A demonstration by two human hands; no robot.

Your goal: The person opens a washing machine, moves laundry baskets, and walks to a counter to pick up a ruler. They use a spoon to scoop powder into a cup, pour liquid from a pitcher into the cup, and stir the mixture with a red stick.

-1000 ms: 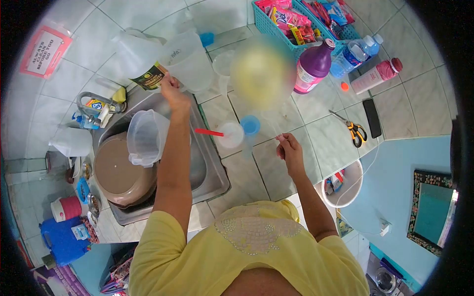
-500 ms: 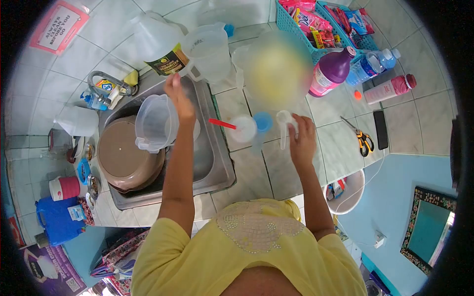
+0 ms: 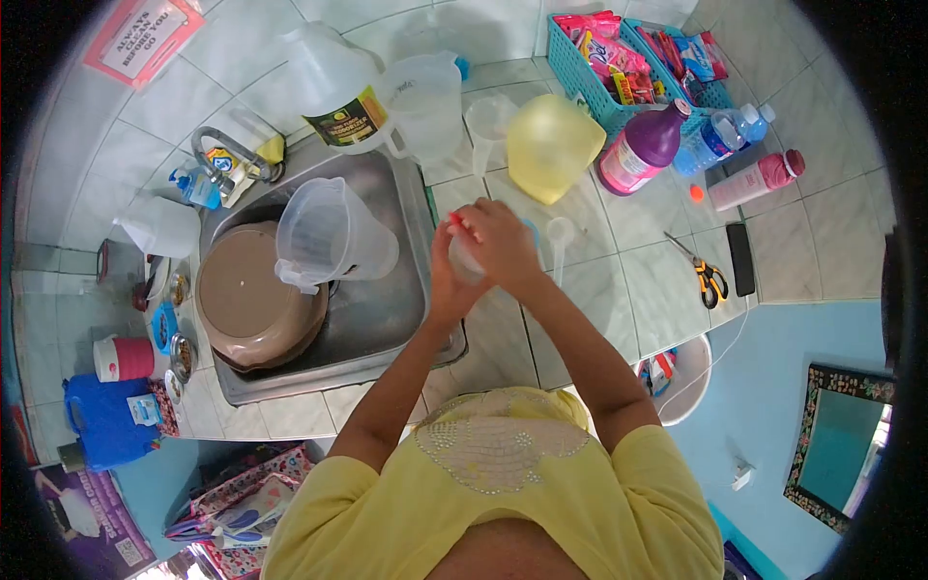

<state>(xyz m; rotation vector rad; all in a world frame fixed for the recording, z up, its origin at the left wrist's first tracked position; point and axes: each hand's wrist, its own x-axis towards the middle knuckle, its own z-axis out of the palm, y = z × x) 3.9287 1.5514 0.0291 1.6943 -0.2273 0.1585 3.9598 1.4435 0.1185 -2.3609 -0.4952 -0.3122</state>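
Observation:
Both my hands meet over the counter, just right of the sink. My left hand (image 3: 452, 290) wraps the side of a small white round container (image 3: 467, 259), steadying it on or just above the tiles. Over its top, my right hand (image 3: 507, 246) has its fingers closed around a thin red handle (image 3: 454, 220); whatever is at the handle's lower end is hidden. A blue round piece (image 3: 531, 230) shows partly behind my right hand. Beside that lies a white long-handled scoop (image 3: 559, 237). A clear pitcher (image 3: 333, 232) rests in the sink near the brown basin.
The steel sink (image 3: 387, 333) holds an upturned brown basin (image 3: 253, 290). Behind stand a large labelled jug (image 3: 338, 92), a yellow-filled container (image 3: 551, 145) and a purple bottle (image 3: 646, 150). Scissors (image 3: 710, 275) and a phone (image 3: 740, 259) lie at the right.
My left hand has moved right from above the sink to the white container. My right hand has left the scoop and moved left onto the red handle.

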